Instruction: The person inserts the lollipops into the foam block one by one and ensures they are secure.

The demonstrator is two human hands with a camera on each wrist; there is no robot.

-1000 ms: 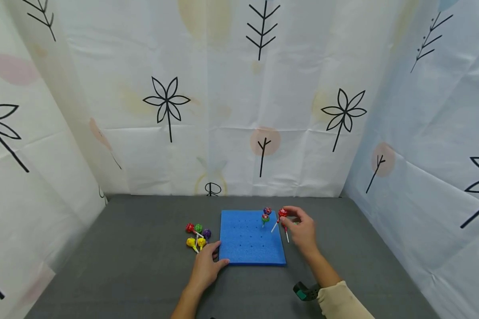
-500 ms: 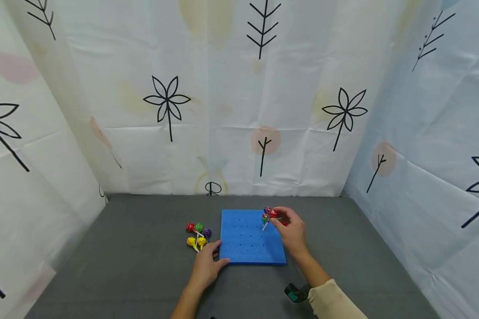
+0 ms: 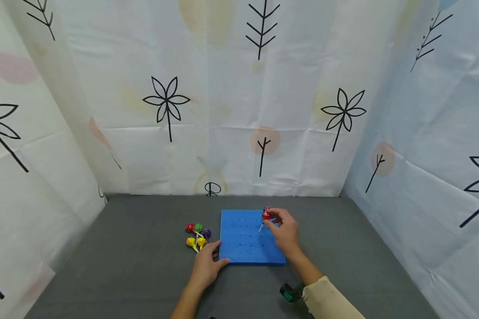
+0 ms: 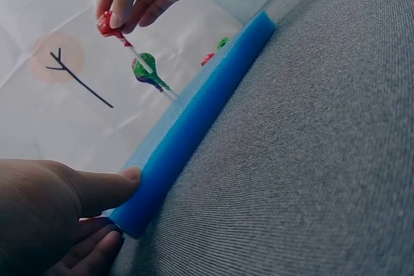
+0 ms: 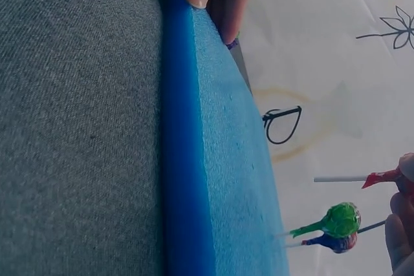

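My right hand point(image 3: 285, 235) pinches a red-wrapped lollipop point(image 3: 265, 215) by its head, over the right part of a blue foam board point(image 3: 243, 254) with rows of small holes. In the right wrist view, the stick of this red lollipop point(image 5: 339, 179) points at the board with its tip apart from the surface. Beside it, a green lollipop point(image 5: 343, 220) and a blue-and-red lollipop point(image 5: 336, 242) stand with their sticks in the foam. My left hand point(image 3: 205, 266) grips the board's near left corner, thumb point(image 4: 116, 189) on the front edge and fingers at the side.
A loose group of lollipops lies left of the board: red point(image 3: 189, 227), green point(image 3: 198, 227), purple point(image 3: 206, 233) and yellow point(image 3: 191, 242). Beyond the board, the left wrist view shows a red piece point(image 4: 207, 59) and a green piece point(image 4: 223, 42). Patterned cloth walls surround the grey table point(image 3: 143, 266).
My right hand has carried the red lollipop leftward, from the board's right edge to beside the standing lollipops. My left hand has kept its place at the corner.
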